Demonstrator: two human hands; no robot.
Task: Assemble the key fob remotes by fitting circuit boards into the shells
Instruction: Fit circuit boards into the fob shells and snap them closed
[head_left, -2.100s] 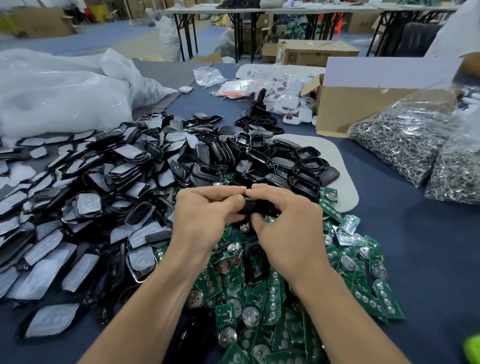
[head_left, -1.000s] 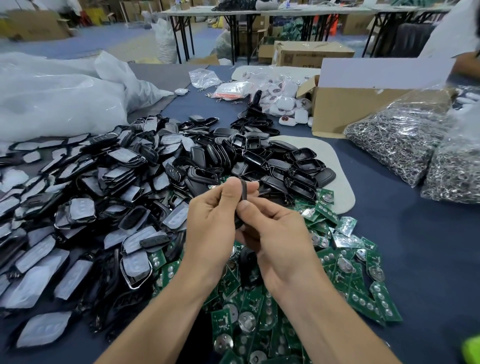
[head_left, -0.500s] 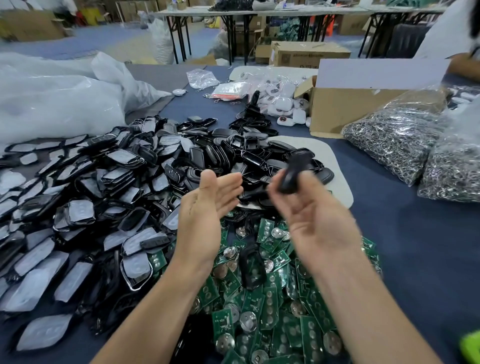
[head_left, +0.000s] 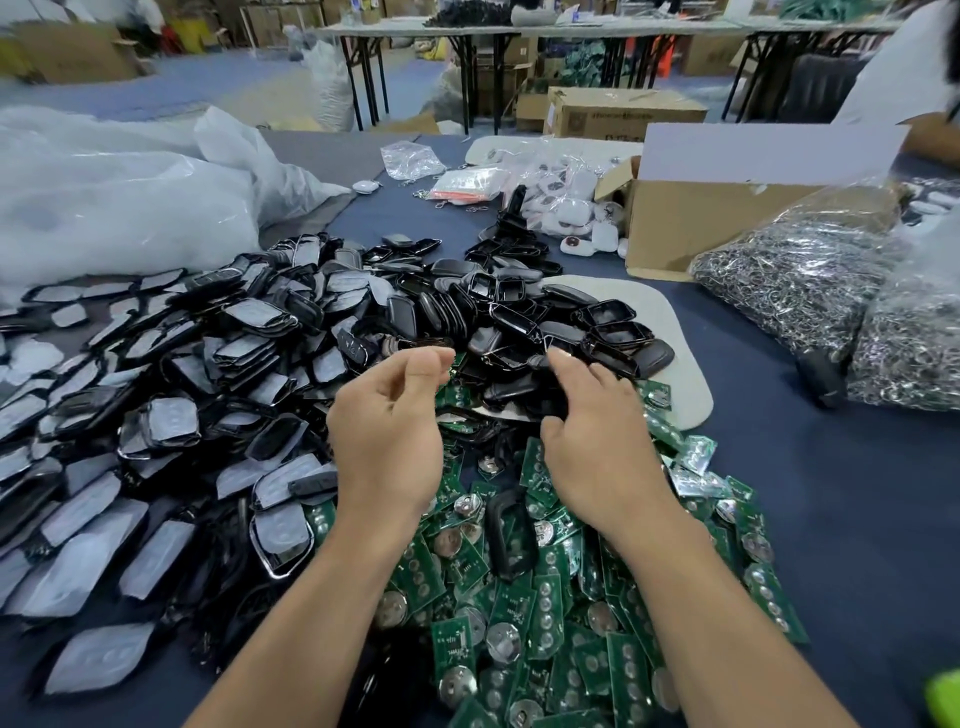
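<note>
A heap of green circuit boards (head_left: 545, 597) with round battery clips lies on the blue table in front of me. One black shell frame (head_left: 511, 535) rests on top of it. Beyond it is a pile of black shell halves (head_left: 519, 322). My left hand (head_left: 389, 431) hovers over the near edge of that pile, fingers loosely curled and holding nothing. My right hand (head_left: 597, 441) reaches forward with its fingers stretched out, the tips at the black shells, and I see nothing held in it.
A wide spread of shell covers with grey film (head_left: 156, 415) fills the left. A white pad (head_left: 670, 332) lies under the shell pile. A cardboard box (head_left: 701, 228), bags of metal rings (head_left: 789, 280), white remotes (head_left: 566, 208) and a big plastic bag (head_left: 104, 197) stand further off.
Both hands held one black fob together, then the right hand carried it toward the shell pile. Now the fob is out of the right hand and both hands are empty and apart.
</note>
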